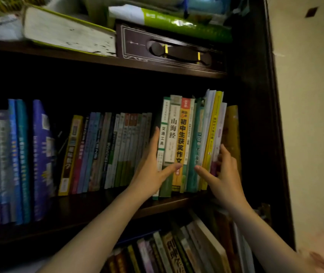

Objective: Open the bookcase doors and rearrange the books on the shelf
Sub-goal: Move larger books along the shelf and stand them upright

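A bundle of upright books (184,138) stands at the right end of the middle shelf (90,211), pulled forward of the row beside it. My left hand (153,172) lies flat against the bundle's left side, fingers straight up and thumb across the spines. My right hand (225,174) presses the bundle's right side, with its fingers in the gap before a yellow book (233,134) and its thumb pointing left at the spines. Left of the bundle runs a row of thinner books (115,150). No bookcase door shows in this view.
Tall blue and purple books (19,158) fill the shelf's left end. The shelf above holds a thick book lying flat (66,32), a dark box with a handle (169,48) and a green packet (181,22). Leaning books (179,251) fill the shelf below. The bookcase's dark side panel (259,115) borders a pale wall.
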`<action>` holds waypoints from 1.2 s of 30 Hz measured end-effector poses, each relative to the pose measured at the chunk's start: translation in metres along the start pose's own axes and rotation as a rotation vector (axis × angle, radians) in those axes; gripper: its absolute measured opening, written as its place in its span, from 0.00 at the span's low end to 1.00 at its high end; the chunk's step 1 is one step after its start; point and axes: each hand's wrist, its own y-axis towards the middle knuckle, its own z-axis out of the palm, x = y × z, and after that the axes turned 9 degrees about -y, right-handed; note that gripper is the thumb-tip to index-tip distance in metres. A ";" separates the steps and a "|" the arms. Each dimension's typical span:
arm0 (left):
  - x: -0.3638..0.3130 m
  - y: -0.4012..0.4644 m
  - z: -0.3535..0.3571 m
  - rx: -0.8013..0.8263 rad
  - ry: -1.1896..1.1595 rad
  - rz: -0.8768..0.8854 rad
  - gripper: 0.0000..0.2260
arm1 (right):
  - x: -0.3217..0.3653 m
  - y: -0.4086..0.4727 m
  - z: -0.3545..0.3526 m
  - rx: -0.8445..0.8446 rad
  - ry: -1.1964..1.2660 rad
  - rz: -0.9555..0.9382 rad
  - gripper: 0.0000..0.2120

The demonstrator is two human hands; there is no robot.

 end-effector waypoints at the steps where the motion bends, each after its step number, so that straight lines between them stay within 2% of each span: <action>1: 0.002 0.002 0.004 -0.005 -0.014 0.005 0.45 | -0.005 0.005 -0.001 0.029 0.020 0.019 0.52; 4: 0.009 0.006 0.007 -0.017 -0.013 0.017 0.47 | -0.014 0.018 -0.002 0.094 0.067 0.016 0.54; 8: 0.015 0.014 0.004 -0.058 0.036 0.023 0.50 | -0.022 0.037 -0.003 0.156 0.241 -0.082 0.51; 12: 0.014 0.018 0.006 -0.088 0.058 0.027 0.51 | -0.033 0.052 0.002 0.325 0.331 -0.157 0.62; 14: 0.014 0.017 0.007 -0.102 0.054 0.036 0.50 | -0.038 0.056 0.007 0.373 0.372 -0.184 0.63; 20: 0.014 0.014 0.005 -0.125 0.062 0.034 0.49 | -0.040 0.059 0.009 0.394 0.470 -0.251 0.54; 25: 0.015 0.006 -0.006 -0.186 0.062 0.019 0.49 | -0.033 0.059 0.017 0.413 0.443 -0.298 0.55; 36: 0.009 -0.004 -0.015 -0.203 0.100 0.068 0.48 | -0.022 0.050 0.023 0.386 0.466 -0.292 0.56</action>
